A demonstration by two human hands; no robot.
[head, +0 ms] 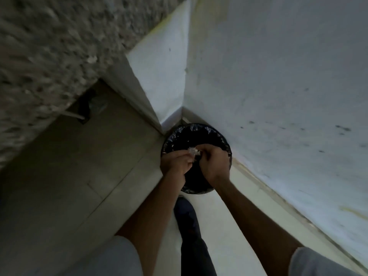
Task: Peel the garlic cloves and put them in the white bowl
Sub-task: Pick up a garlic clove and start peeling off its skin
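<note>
Both my hands hover over a round bin lined with a black bag (199, 134) that stands in the corner of the floor. My left hand (176, 161) and my right hand (213, 162) are held close together, fingers pinched on a small clump of pale papery garlic skin (193, 151) between them. The clump is blurred, so I cannot tell whether a clove is inside it. No white bowl is in view.
A speckled stone counter (45, 62) overhangs at the upper left, with cabinet fronts (83, 166) under it. White walls (278, 86) meet at the corner behind the bin. My dark trouser leg and shoe (189, 222) stand on the pale floor just before the bin.
</note>
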